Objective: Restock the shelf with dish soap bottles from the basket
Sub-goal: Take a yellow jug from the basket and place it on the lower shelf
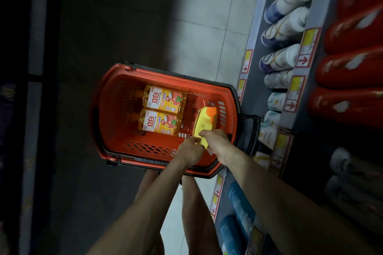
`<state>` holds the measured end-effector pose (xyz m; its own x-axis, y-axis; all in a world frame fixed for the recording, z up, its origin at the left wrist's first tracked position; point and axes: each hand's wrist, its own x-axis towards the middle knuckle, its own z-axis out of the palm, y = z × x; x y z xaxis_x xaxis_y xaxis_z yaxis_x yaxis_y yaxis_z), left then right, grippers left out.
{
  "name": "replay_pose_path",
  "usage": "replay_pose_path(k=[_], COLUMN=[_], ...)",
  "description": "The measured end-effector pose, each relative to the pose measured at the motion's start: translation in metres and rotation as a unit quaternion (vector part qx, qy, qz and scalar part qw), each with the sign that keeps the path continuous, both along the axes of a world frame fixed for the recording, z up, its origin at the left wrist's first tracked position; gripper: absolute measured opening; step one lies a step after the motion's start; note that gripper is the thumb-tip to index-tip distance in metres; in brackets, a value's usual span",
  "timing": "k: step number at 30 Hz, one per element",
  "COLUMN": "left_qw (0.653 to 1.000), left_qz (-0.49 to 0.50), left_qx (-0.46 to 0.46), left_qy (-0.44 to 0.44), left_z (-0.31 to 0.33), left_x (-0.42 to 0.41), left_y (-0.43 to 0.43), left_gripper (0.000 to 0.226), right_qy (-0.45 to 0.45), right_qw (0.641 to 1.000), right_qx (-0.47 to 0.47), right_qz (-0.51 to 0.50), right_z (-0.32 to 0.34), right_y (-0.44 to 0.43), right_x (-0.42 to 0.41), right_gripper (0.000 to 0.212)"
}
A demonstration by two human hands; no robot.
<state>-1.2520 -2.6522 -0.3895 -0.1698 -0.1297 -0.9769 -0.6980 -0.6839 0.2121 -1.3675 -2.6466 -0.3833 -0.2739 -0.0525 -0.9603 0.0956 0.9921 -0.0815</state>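
Above tiled floor, left hand and right hand hold bottle over basket.

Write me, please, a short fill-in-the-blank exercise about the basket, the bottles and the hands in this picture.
1. The red plastic basket stands on the tiled ____.
2. The number of labelled yellow dish soap bottles lying side by side inside it is ____.
3. The left hand and the right hand together hold a third yellow bottle, whose cap is coloured ____.

Missing words: floor; two; orange.
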Motion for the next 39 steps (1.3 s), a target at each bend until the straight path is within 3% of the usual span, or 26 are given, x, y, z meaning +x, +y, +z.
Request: replay_pose_path(k=[4,8,11,14,24,27,32,35,39], left_qw=[0.999,0.998,0.994,0.991,0.964,0.952,0.921,0.873,0.846], left_qz=[0.002,-0.018,-0.045,-0.070,-0.128,-0.139,-0.189,-0.250,-0.269], left_qx=[-0.012,-0.005,-0.005,-0.018,-0.158,-0.193,-0.286,-0.392,-0.426], left_qy=[0.033,0.059,0.095,0.116,0.172,0.191,0.185,0.148,0.173], left_z=[0.066,0.127,0.169,0.220,0.369,0.401,0.440,0.457,0.475], left_x=[0.010,0.019,0.026,0.033,0.072,0.084,0.113,0.136,0.158], left_y=[-0.015,-0.034,-0.045,-0.054,-0.071,-0.074,-0.088,-0.106,-0.132], left_gripper=[0.060,0.013,0.017,0.014,0.025,0.039,0.022,0.034,0.082], right_qy=[0.004,0.008,0.020,0.047,0.104,0.141,0.169,0.211,0.256], right_qw=[1.000,0.997,0.992,0.983,0.956,0.943,0.915,0.891,0.851], right_qx=[-0.017,-0.036,-0.065,-0.082,-0.150,-0.156,-0.202,-0.230,-0.278], right_qz=[0.015,0.061,0.109,0.157,0.231,0.257,0.304,0.328,0.364], right_z=[0.060,0.129,0.182,0.238,0.396,0.431,0.490,0.530,0.584], right_y=[-0.008,-0.015,-0.023,-0.031,-0.035,-0.037,-0.040,-0.041,-0.044], right_x=[-0.001,0.001,0.007,0.014,0.042,0.047,0.056,0.062,0.072], right_gripper=[0.038,0.042,0.021,0.017,0.021,0.028,0.034,0.040,0.039])
